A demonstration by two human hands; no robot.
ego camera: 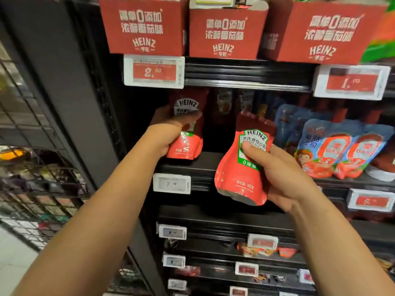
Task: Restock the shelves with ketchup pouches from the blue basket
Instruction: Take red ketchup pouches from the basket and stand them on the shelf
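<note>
Head view, one moment at a black metal shelf unit (213, 159) in a shop.

Item 1: red flexible Heinz ketchup pouch with white label, left-hand one (186, 124). Held by the left hand (168, 129), thumb across the front, fingers curled behind. It is at the left end of the middle shelf, its base just above the shelf's front edge. Long axis near upright, spout end up, label facing outward. Judged to be in the act of being stood in the bare slot at that end, face forward so the label reads from the aisle.

Item 2: second red Heinz ketchup pouch with green-edged label and silver base (243, 159). Gripped by the right hand (277, 169), thumb pressing the label, fingers wrapped behind. It hangs in front of the shelf's front edge, not on it, towards the middle. Long axis tilted, top leaning right and away, base towards the camera and left. Likely kept waiting in reserve until the first is set.

Item 3: blue and red stand-up sauce pouches with a cartoon face (333, 148), at the right end of the same shelf, upright, facing out.

Item 4: red Heinz cardboard display boxes (226, 33) along the upper shelf's front edge.

Item 5: white electronic price tags (154, 71), clipped to the shelf edges; smaller figures blurred.

Blue basket: not in view.
</note>
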